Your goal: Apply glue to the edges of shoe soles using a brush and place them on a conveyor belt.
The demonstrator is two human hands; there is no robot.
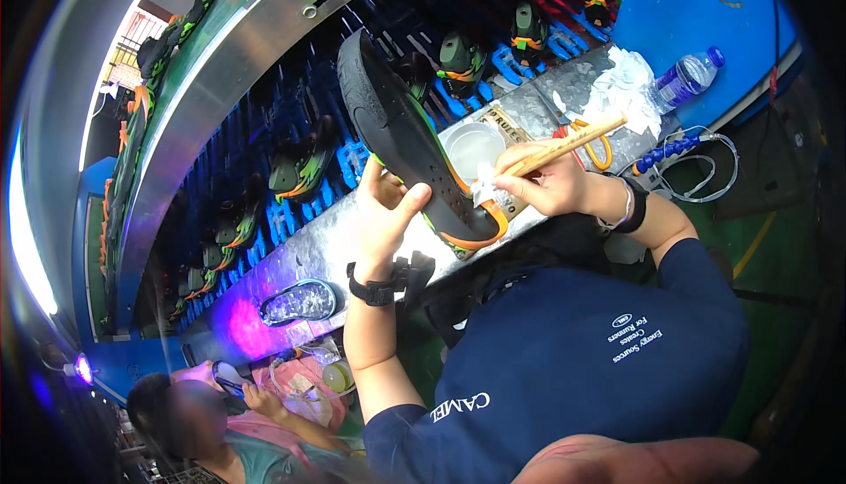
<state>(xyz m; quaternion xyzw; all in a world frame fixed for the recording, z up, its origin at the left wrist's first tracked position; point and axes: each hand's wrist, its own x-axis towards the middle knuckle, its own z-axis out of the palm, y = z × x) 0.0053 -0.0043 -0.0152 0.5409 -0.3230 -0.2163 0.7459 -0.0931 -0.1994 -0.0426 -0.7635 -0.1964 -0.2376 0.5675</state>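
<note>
A long black shoe with orange and green trim is tilted up in front of me, its dark treaded end toward the conveyor. My left hand grips its side, fingers behind and thumb in front. My right hand is closed around a wooden-handled tool that looks like a brush; its working end is hidden. A scrap of white tissue shows at the fingertips, against the shoe's orange-edged end. Partly behind the shoe, a round pale bowl sits on the metal ledge.
Shoes with orange and green trim stand on blue holders along the conveyor. Toward the right are orange-handled scissors, crumpled white paper, a bottle and a blue hose. A sole lies left; a co-worker sits lower left.
</note>
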